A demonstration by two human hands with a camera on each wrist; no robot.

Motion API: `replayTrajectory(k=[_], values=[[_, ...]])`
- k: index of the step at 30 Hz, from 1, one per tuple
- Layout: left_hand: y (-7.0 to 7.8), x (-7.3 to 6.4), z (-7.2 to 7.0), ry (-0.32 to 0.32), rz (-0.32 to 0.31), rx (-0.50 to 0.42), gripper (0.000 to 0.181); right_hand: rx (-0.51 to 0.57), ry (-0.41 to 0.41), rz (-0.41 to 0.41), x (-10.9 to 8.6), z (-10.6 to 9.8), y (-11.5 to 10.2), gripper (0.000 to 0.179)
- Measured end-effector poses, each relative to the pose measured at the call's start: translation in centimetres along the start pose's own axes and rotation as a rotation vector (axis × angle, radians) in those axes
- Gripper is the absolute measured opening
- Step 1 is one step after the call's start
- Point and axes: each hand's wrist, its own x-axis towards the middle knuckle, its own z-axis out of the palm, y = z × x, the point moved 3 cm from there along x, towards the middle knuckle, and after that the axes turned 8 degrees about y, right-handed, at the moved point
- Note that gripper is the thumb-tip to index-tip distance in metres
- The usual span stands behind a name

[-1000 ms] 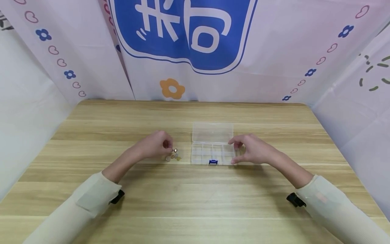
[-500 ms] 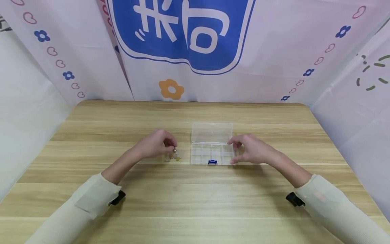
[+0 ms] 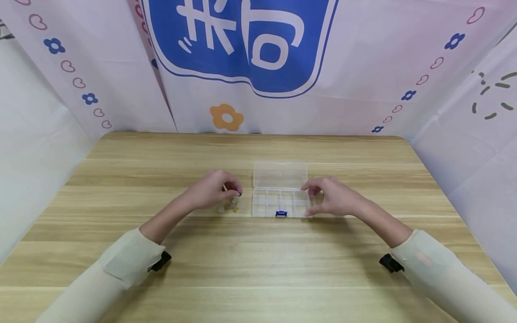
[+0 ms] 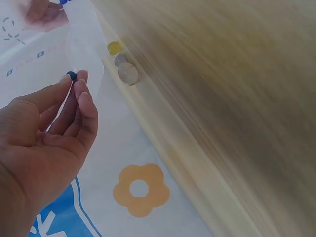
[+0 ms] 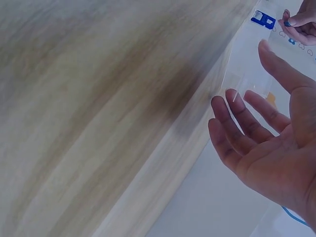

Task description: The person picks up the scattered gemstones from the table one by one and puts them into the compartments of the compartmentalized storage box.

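Observation:
Between thumb and index fingertip, my left hand (image 3: 212,190) pinches a small dark blue bead (image 4: 71,75), raised off the table left of a clear plastic compartment box (image 3: 267,204). Below that hand lie several loose beads or stones, among them a yellow one (image 4: 114,48), a greyish one (image 4: 120,60) and a larger clear one (image 4: 128,73). My right hand (image 3: 333,197) holds the box at its right end, thumb at the front corner and index finger at the back. Its other fingers are loosely bent. The clear lid (image 3: 280,175) is swung back flat, and the visible compartments look bare.
A blue latch (image 3: 281,214) sits on the box's front edge. The wood-grain table (image 3: 258,269) reaches back to a printed cloth (image 3: 363,67) that hangs behind and at both sides. Black wrist devices (image 3: 392,263) show below both sleeves.
My left hand has lifted a bead out of the small group and carried it right, toward the box. The right hand stays at the box's right end.

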Motion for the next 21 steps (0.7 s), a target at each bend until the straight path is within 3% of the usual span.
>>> replayTrajectory(k=[11, 21], values=[[0.82, 0.69, 0.49, -0.01, -0.016, -0.086, 0.008, 0.108, 0.024, 0.005, -0.11, 0.18, 0.75, 0.058], [0.69, 0.67, 0.13, -0.002, -0.003, -0.123, 0.009, 0.106, 0.023, -0.017, -0.12, 0.16, 0.94, 0.059]])
